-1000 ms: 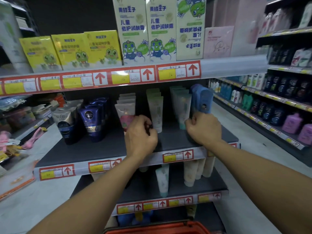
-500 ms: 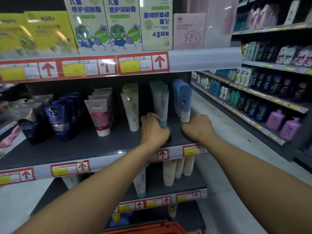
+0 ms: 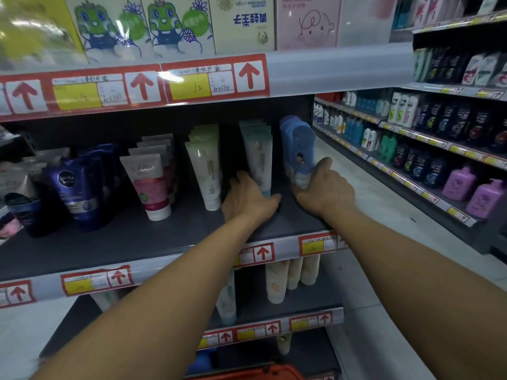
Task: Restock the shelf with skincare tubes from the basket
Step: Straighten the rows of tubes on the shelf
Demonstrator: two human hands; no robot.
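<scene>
Skincare tubes: rows are stood cap-down on the dark shelf [image 3: 153, 237]; from left to right, navy tubes [image 3: 74, 187], pink-and-white tubes [image 3: 149, 182], pale green tubes [image 3: 205, 171], teal-white tubes [image 3: 259, 160] and blue tubes [image 3: 299, 149] are seen.
Left hand [image 3: 247, 200]: it is laid at the foot of the teal-white row; the thumb is pressed to the row's left side and the fingers are curled round the front tube's cap.
Right hand [image 3: 325, 192]: the base of the blue row is gripped, with the thumb raised on its right side and the fingers bent round the front cap.
Basket [image 3: 260, 373]: only an orange-red rim is shown at the bottom edge, below the shelves; its contents cannot be told.
Lower shelf [image 3: 301, 303]: cream tubes [image 3: 277, 281] are stood there.
Upper shelf: green-frog boxes [image 3: 109, 26] and a pink box [image 3: 308, 21] are displayed.
Right aisle: bottles [image 3: 439, 138] are lined up on side shelves.
</scene>
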